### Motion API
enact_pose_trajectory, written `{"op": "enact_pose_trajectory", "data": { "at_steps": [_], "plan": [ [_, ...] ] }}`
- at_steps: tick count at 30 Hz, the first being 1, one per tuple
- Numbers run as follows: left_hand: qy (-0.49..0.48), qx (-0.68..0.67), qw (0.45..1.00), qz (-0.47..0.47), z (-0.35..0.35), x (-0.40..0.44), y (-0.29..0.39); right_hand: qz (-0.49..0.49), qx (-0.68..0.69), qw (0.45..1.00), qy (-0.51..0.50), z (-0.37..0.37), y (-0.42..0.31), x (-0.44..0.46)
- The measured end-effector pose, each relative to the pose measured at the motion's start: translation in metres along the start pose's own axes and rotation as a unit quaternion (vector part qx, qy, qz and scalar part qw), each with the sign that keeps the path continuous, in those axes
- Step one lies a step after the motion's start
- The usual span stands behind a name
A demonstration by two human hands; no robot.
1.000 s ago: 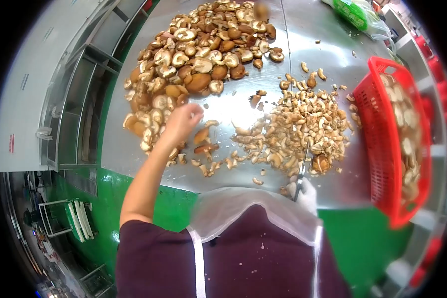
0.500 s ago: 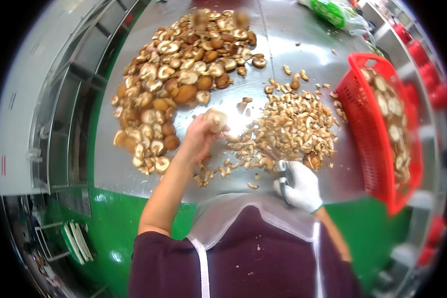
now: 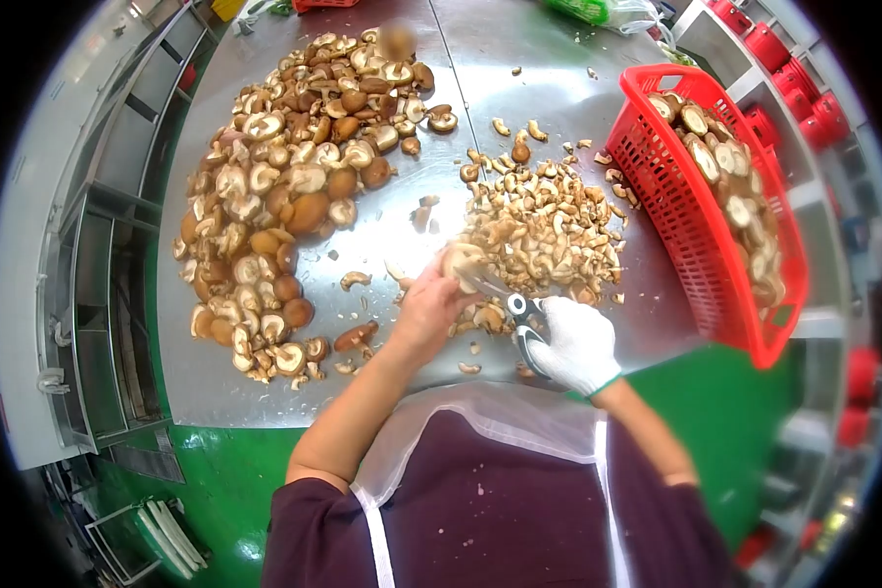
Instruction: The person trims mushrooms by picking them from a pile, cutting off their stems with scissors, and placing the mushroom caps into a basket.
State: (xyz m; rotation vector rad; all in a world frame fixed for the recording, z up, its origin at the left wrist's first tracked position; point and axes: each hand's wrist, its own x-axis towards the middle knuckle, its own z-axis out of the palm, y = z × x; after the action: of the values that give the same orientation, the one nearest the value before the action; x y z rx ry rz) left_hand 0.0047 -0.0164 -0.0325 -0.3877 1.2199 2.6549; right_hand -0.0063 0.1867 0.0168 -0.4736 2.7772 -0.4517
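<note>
Left of the two hands: bare. The left hand (image 3: 429,306) is closed to the width of one mushroom (image 3: 464,261), gripped in the fingers at about one o'clock from the palm. The grip appears chosen to keep the palm clear of metal and the mushroom's near side exposed.

Right hand (image 3: 576,345): gloved in white, curled around the handles of scissors (image 3: 492,286), whose blades point to ten o'clock and meet the mushroom. Blur prevents telling whether they are parted. A glove on the tool side alone probably guards against rubbing.

Tabletop (image 3: 519,103): metal. A pile of mushrooms (image 3: 306,211) lies at ten o'clock from the left hand, a position judged handy for bare fingers. One loose mushroom (image 3: 353,338) rests at eight o'clock from it.

A pile of curved pieces (image 3: 549,225) lies at twelve o'clock from the right hand, just beyond the scissors, presumably to keep pieces apart from the pile of mushrooms.

A red basket (image 3: 661,201), filled with mushroom caps (image 3: 730,157), stands tilted in view between one and two o'clock, seemingly placed within the right arm's reach.
</note>
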Motion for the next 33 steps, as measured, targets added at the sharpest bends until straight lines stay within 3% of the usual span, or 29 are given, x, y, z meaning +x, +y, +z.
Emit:
{"op": "enact_pose_trajectory", "data": {
  "at_steps": [11, 15, 19, 22, 26, 28, 29, 30, 32, 33],
  "plan": [
    [0.044, 0.032, 0.999, -0.003, 0.005, -0.002, -0.016, -0.089, -0.063, 0.992, 0.06, 0.028, 0.012, 0.001],
    [0.063, 0.02, 0.998, -0.018, -0.006, -0.002, -0.019, -0.063, -0.071, 0.995, 0.024, 0.035, 0.017, 0.006],
    [0.067, 0.002, 0.997, -0.024, -0.027, 0.005, -0.022, -0.05, -0.008, 0.999, 0.003, 0.048, 0.022, 0.005],
    [0.006, -0.152, 0.988, -0.017, -0.056, -0.002, 0.001, -0.029, 0.12, 0.992, -0.004, 0.056, 0.034, -0.002],
    [0.096, -0.165, 0.981, 0.044, -0.114, -0.028, 0.043, -0.05, 0.125, 0.989, 0.064, 0.06, 0.048, -0.01],
    [0.165, 0.037, 0.985, 0.016, -0.141, -0.043, 0.06, -0.05, 0.139, 0.987, 0.067, 0.069, 0.056, -0.012],
    [0.184, 0.212, 0.959, -0.023, -0.147, -0.053, 0.071, -0.038, 0.151, 0.986, 0.053, 0.068, 0.055, -0.014],
    [0.165, 0.398, 0.902, -0.015, -0.145, -0.059, 0.072, -0.026, 0.163, 0.985, 0.04, 0.068, 0.055, -0.016],
    [0.107, 0.717, 0.688, -0.001, -0.13, -0.075, 0.078, -0.038, 0.162, 0.985, 0.041, 0.077, 0.059, -0.014],
    [0.052, 0.782, 0.621, 0.011, -0.138, -0.079, 0.072, -0.036, 0.172, 0.984, 0.036, 0.078, 0.059, -0.014]
  ]
}}
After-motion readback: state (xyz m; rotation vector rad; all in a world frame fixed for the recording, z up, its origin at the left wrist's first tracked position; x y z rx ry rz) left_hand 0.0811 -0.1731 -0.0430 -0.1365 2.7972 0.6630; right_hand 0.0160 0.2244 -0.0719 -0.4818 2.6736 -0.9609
